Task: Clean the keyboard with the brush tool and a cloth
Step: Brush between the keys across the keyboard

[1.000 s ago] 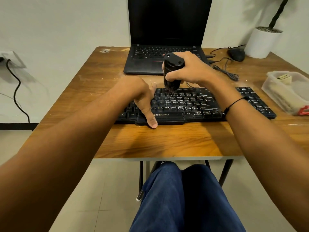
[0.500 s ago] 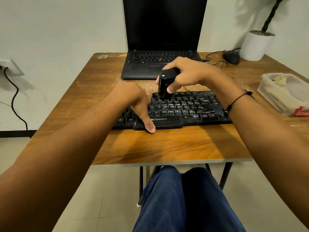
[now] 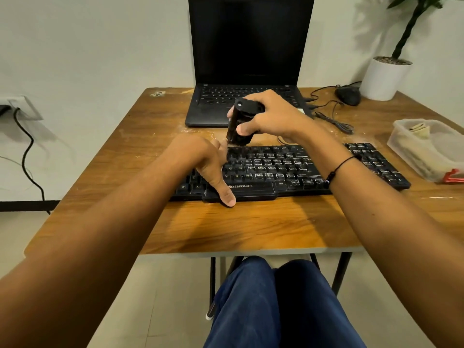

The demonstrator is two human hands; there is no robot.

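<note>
Nearest the camera the person's blue-trousered knees sit under the front edge of the scuffed brown wooden tabletop [image 3: 226, 229], and on it lies the flat black Zebronics keyboard [image 3: 288, 172], its keys flecked with pale dust. The left hand [image 3: 200, 156] rests on the keyboard's left half, thumb stretched down to the front lip, the other fingers hidden behind the palm — it looks to be steadying the board rather than gripping it. The right hand [image 3: 271, 116] has its fingers and thumb curled round the chunky black plastic brush tool [image 3: 239, 124], held nearly upright with its lower end at the top key row, just beside the left hand. The risks are plain: if the steadying hand eases off, a hard sweep could skate the keyboard across the smooth wood; too steep or forceful a stroke may catch a keycap edge and lift it; and loosened dust may only be pushed deeper between the keys, or toward the open black laptop [image 3: 248, 71] standing just behind. To the right a clear plastic tub [image 3: 426, 149] holds folded pale material, perhaps the cloth, though that cannot be told for sure. Farther back lie a black mouse [image 3: 349, 95] with its trailing cable and a white plant pot [image 3: 384, 79] — beyond them a bare pale wall, with a socket and hanging cord at the left.
</note>
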